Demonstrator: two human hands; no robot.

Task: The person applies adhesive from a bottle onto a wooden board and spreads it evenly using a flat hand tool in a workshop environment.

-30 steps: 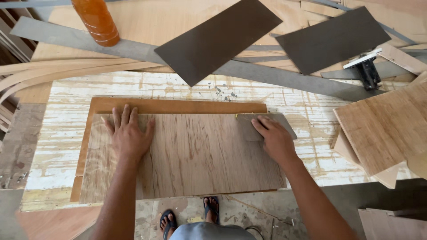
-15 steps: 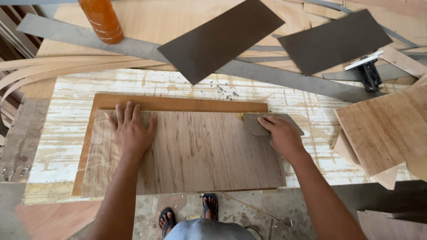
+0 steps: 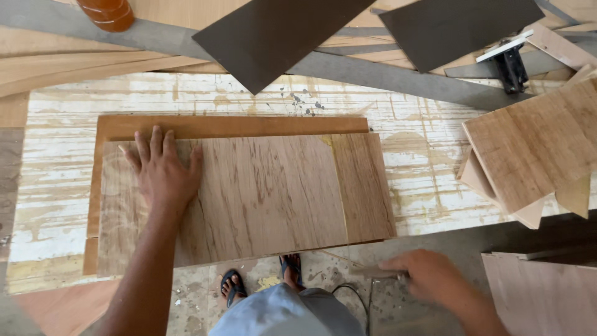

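Head view: my left hand (image 3: 163,174) lies open, pressing the veneer sheet (image 3: 261,193); right hand (image 3: 429,274) grips, seemingly, a scraper (image 3: 378,272) below the desk (image 3: 423,155); pressing next.

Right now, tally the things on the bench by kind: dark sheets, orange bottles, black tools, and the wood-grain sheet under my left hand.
Dark brown sheets: 2
Orange bottle: 1
Black tool: 1
Wood-grain sheet under left hand: 1
Total: 5
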